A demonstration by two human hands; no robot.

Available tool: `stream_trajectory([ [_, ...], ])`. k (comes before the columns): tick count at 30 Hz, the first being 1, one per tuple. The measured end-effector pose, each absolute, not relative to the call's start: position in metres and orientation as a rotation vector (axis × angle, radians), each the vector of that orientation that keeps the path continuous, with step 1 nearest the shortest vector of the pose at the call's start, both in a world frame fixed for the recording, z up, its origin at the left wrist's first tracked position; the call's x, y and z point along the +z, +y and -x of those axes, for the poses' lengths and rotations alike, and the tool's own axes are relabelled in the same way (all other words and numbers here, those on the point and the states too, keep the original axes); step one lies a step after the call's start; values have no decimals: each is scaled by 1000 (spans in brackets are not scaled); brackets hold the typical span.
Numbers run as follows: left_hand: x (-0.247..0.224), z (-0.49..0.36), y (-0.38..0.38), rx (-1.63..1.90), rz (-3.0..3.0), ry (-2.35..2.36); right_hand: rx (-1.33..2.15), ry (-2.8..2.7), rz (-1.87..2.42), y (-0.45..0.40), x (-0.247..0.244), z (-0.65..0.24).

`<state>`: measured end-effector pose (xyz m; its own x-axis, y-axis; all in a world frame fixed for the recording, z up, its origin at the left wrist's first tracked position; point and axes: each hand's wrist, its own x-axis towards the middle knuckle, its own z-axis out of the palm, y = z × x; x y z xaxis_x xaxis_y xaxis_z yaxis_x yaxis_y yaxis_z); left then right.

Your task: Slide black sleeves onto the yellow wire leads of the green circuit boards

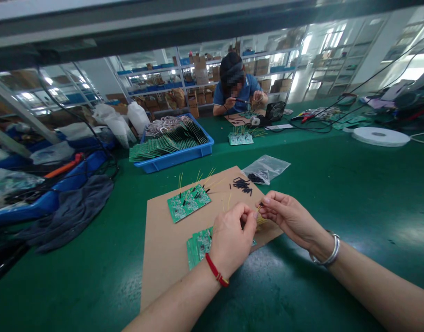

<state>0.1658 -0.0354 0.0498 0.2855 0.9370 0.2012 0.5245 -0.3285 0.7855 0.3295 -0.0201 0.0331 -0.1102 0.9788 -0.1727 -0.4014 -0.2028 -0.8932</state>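
Note:
My left hand [234,230] is closed in a pinch on a thin yellow wire [258,209], above a stack of green circuit boards [197,246]. Close beside it, my right hand [288,216] pinches a short black sleeve [261,204] at the wire's end. Part of the stack is hidden under my left hand. Another green circuit board [188,204], with yellow wires and black sleeves standing up from it, lies further back on the brown cardboard sheet [163,258]. A pile of loose black sleeves [242,185] sits near the sheet's back right corner.
A clear plastic bag [271,167] with more black pieces lies behind my right hand. A blue tray [179,161] holds many boards. Across the green table [353,193], a person [236,85] works with a pen-like tool. A white reel [380,136] lies right; dark cloth [73,210] left.

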Motion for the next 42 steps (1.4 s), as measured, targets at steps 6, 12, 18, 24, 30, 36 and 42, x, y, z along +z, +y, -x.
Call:
stream_trajectory([
  [6, 48, -165, -35, 911, -1970, 1283, 1602, -865, 978, -21, 30, -330],
  [12, 47, -165, -36, 907, -1984, 1282, 1593, -875, 987, -20, 30, -328],
  [18, 45, -165, -36, 897, -1961, 1267, 1465, -1149, 1043, -24, 30, -325],
  [24, 86, -136, -43, 1322, -2299, 1323, 1072, -1684, 1183, -29, 31, -322],
  [30, 99, -87, -54, 1552, -2295, 1673, 921, -1737, 1288, -30, 38, -323],
  [36, 72, -55, -56, 1419, -2166, 1853, 1006, -1768, 1286, -23, 54, -332],
  [42, 58, -46, -57, 1335, -2041, 1905, 1181, -1618, 1168, -22, 53, -331],
])
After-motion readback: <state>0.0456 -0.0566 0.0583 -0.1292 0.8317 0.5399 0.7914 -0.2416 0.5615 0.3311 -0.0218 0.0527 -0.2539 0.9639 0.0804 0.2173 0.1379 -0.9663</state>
